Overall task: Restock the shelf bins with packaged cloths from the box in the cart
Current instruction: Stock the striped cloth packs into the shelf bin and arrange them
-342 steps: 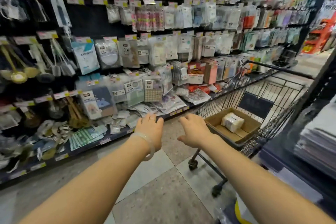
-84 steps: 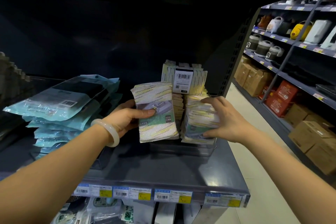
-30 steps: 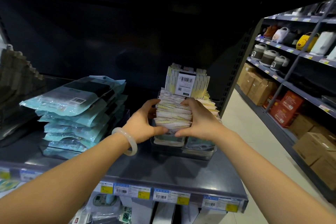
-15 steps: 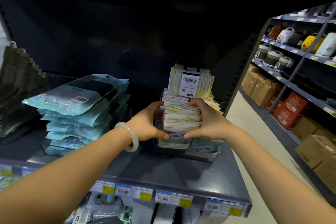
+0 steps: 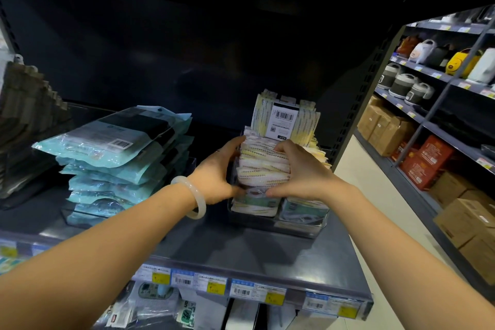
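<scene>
A clear plastic bin [image 5: 300,230] stands on the dark shelf [image 5: 241,252] and holds packaged cloths, white with yellow stitching. My left hand [image 5: 217,177] and my right hand [image 5: 300,171] clasp a row of cloth packs [image 5: 263,166] from both sides in the bin's left half. Behind them one pack [image 5: 285,122] stands upright, its barcode label facing me. More packs [image 5: 304,207] lie low in the bin's right half. The cart and box are out of view.
A stack of teal packets [image 5: 120,163] sits in another clear bin to the left. Price tags [image 5: 211,282] line the shelf's front edge. To the right, an aisle runs past shelves with rice cookers [image 5: 401,83] and cardboard boxes [image 5: 466,220].
Both hands stay pressed around the same row of packs, shifted slightly deeper into the bin. Earlier, my left hand carried a single pack to the bin.
</scene>
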